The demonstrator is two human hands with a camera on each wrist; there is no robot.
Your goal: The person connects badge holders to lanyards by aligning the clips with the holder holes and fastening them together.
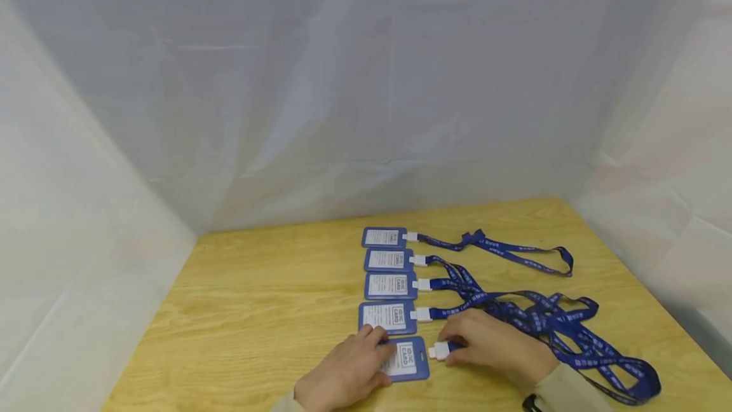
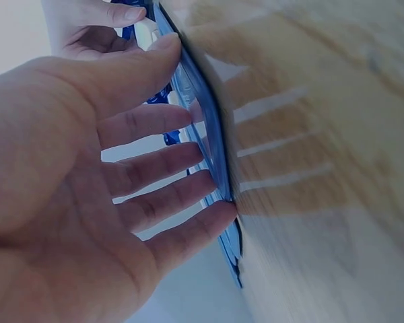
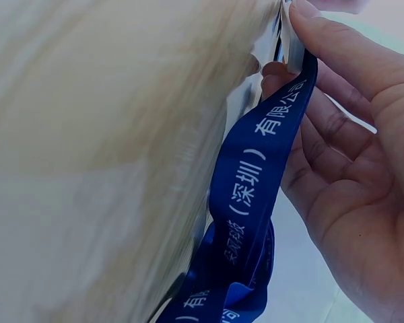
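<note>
Nearest me on the table lies a blue badge holder with a white card in it. My left hand rests on its left part, fingers spread and mostly straight, thumb by the near edge. In the left wrist view the fingertips are right at the blue holder. My right hand pinches the white clip of a blue lanyard between thumb and fingers. That clip's tip points at the holder's slot, a small gap apart. The printed strap hangs down from the pinch in the right wrist view.
Beyond the hands, several blue badge holders lie in a column, each with a white clip at its right end. Their blue straps overlap in a tangle on the right. Pale sheeting walls the wooden table.
</note>
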